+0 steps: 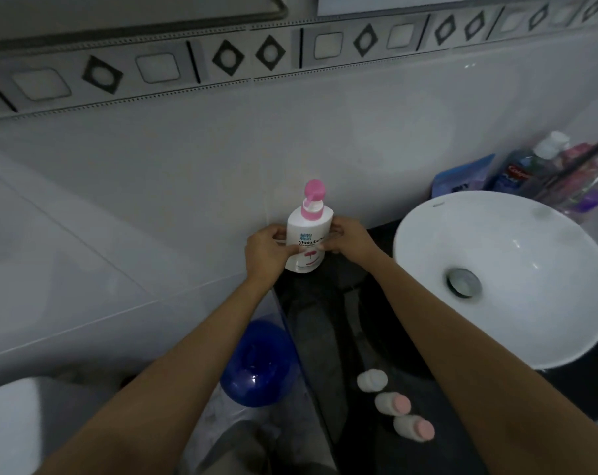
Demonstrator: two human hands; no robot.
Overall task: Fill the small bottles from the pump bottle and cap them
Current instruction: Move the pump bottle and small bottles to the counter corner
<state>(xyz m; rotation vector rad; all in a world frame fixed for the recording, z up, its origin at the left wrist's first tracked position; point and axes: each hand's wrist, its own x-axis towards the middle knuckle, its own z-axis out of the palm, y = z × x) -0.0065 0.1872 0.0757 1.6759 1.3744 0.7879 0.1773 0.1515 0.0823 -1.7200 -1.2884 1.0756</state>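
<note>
Mid-frame against the tiled wall: left hand [265, 250] and right hand [350, 240], fingers wrapped round the upright pump bottle [307, 234] on the dark tabletop [328, 320]; three small bottles [393, 404] lower right

You can read "Shokubutsu" on the white pump bottle [307, 234]; its smaller print beneath is too blurred.

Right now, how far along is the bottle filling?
Done, apparently: three small white bottles stand capped in a row on the black counter, one cap pale, two pink; fill levels can't be seen. In hand: the left hand and right hand hold the white pink-topped pump bottle against the wall. Nothing visibly uncapped remains.
</note>
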